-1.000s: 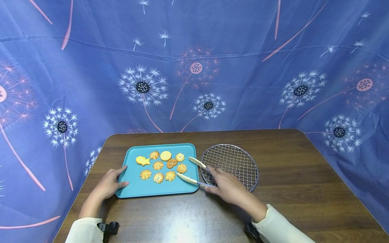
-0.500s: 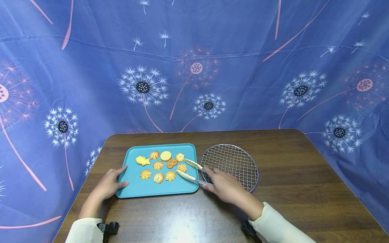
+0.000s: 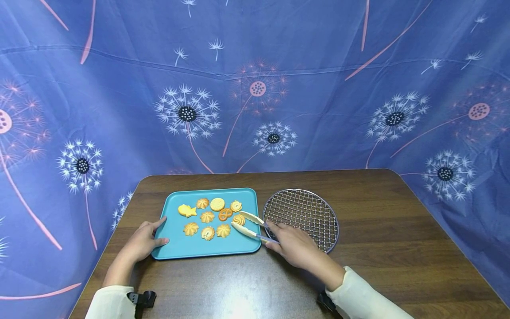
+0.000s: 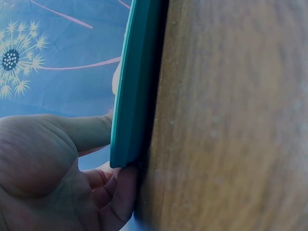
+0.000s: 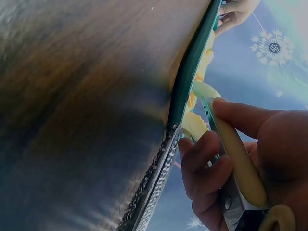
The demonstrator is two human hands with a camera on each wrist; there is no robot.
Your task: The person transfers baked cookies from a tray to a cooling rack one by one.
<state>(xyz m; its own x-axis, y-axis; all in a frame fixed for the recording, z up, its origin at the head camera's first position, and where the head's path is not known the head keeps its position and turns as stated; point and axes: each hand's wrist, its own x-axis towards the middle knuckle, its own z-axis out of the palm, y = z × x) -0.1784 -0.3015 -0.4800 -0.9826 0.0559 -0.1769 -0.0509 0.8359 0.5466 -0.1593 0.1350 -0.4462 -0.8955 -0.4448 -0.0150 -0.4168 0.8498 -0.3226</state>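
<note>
A turquoise tray (image 3: 171, 246) bears several cookies, among them a yellow fish-shaped one (image 3: 186, 211) and a pretzel (image 3: 225, 214). My left hand (image 3: 140, 241) grips the tray's left edge; in the left wrist view the thumb lies over the rim and the other fingers curl below it. My right hand (image 3: 294, 245) holds a pair of tongs (image 5: 240, 168) with cream tips. Those tips stand apart on either side of a swirl cookie (image 3: 238, 219) at the right of the group. Whether they touch it, I cannot tell.
A round wire rack (image 3: 304, 208) lies just right of the tray, partly under my right hand. Both rest on a brown wooden table (image 3: 382, 230). A blue cloth with dandelion prints (image 3: 318, 110) hangs behind the table.
The far tip of the tongs has come down and left, to the swirl cookie, narrowing the gap between the tips. My right hand shifted slightly left. My left hand and the tray stayed put.
</note>
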